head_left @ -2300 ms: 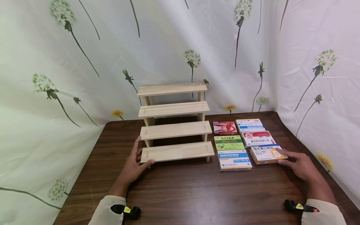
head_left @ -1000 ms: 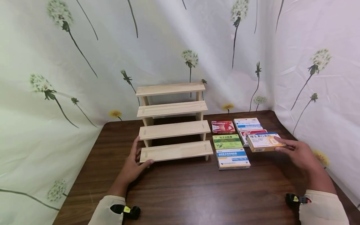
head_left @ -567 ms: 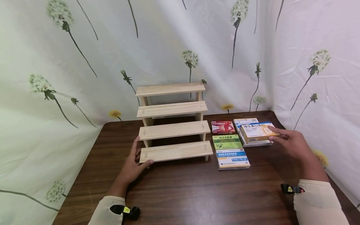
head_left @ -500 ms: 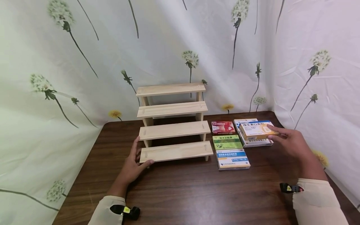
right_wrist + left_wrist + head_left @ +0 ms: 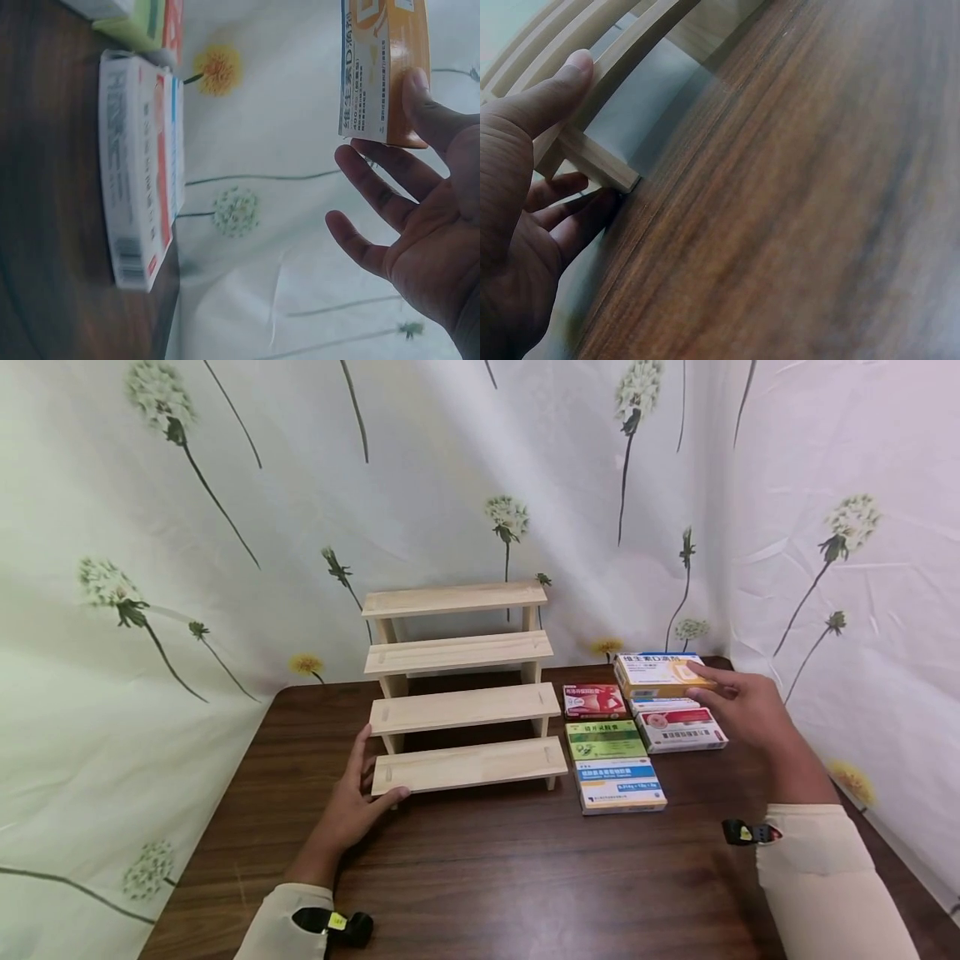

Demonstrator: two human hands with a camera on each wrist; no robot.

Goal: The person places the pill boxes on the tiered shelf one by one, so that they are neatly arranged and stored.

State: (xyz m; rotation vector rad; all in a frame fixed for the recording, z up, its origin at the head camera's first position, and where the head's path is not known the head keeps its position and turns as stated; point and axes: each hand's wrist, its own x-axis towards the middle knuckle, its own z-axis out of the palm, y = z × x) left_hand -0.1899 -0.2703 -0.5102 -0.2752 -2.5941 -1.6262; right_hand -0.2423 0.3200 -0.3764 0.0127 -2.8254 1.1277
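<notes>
My right hand (image 5: 750,708) pinches a white-and-orange medicine box (image 5: 651,675) by its right end, thumb on one side. The box is raised over the back of the right column of boxes; in the right wrist view it hangs off the table surface, with the other fingers spread apart from it. My left hand (image 5: 351,802) holds the left end of the lowest step of a four-step pale wooden display stand (image 5: 468,764). In the left wrist view the thumb lies on the step's edge and the fingers (image 5: 577,221) reach beside the stand's leg.
On the brown wooden table (image 5: 480,868) a red box (image 5: 594,701), a green box (image 5: 606,740) and a blue-and-white box (image 5: 619,785) form a column right of the stand. Beside them lie a red-and-white box (image 5: 681,729) and a partly covered white-blue box (image 5: 663,704). Flowered cloth (image 5: 450,485) hangs behind.
My right hand has lifted the white-and-orange medicine box from the front of the right column and carried it backward and slightly left. The left hand and the stand have stayed put.
</notes>
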